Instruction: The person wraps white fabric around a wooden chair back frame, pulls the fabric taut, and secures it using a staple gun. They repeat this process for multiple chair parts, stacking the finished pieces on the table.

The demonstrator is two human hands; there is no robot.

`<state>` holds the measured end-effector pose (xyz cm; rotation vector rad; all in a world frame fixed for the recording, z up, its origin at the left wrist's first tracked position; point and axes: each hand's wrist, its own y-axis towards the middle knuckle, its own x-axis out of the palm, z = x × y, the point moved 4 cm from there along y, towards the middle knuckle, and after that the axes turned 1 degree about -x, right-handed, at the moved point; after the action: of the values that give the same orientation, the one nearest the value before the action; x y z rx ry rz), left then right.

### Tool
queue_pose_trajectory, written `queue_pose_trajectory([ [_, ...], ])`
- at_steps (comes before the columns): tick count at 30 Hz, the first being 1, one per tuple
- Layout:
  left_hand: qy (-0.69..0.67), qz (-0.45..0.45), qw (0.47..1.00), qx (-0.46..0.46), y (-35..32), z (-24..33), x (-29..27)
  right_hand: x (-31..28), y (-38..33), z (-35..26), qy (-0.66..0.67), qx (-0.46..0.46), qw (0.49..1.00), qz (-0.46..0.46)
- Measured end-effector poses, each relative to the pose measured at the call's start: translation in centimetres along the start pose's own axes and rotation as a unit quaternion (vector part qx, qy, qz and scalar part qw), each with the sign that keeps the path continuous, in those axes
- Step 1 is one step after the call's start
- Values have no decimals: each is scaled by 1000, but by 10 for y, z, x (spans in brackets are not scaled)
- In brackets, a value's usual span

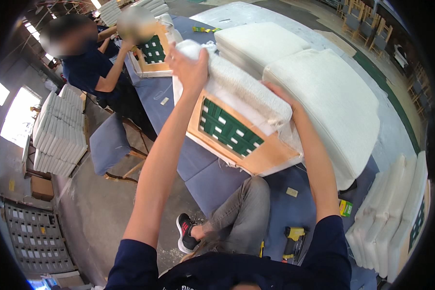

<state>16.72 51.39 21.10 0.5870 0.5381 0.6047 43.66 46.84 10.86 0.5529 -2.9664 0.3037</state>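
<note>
An upholstered chair seat [249, 166] stands tilted on the blue work surface before me. Its wooden underside, with woven green webbing [227, 128], faces me, and white fabric [246, 87] bunches along the upper edge. My left hand [189, 67] is at the seat's upper left corner, its fingers stretched out and apart, slightly blurred. On the right side, my right hand [287, 99] grips the padded edge of the seat; part of its fingers is hidden behind the fabric.
Large white cushions [324, 101] lie right behind the seat. A yellow-black staple gun [294, 241] and a small green box [345, 208] are near my right arm. Stacked white seats [389, 217] stand at right. A co-worker [94, 72] handles another seat at far left, near a blue-covered stool [110, 142].
</note>
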Motion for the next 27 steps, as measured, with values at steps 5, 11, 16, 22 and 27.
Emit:
queue_pose_trajectory([
  [5,7,-85,996,-34,12,3,45,-25,-14,10,-83,-28,992,88],
  [11,-76,-158,980,-94,42,-47,56,15,17,11,70,-11,996,51],
  [16,-102,-243,950,-164,67,-78,31,120,-23,50,257,-134,957,0],
  [22,-64,-292,945,-130,60,-57,-17,219,-78,143,70,-251,954,145],
  [27,384,-302,869,75,-14,-16,-80,249,-86,248,-113,-171,947,249],
])
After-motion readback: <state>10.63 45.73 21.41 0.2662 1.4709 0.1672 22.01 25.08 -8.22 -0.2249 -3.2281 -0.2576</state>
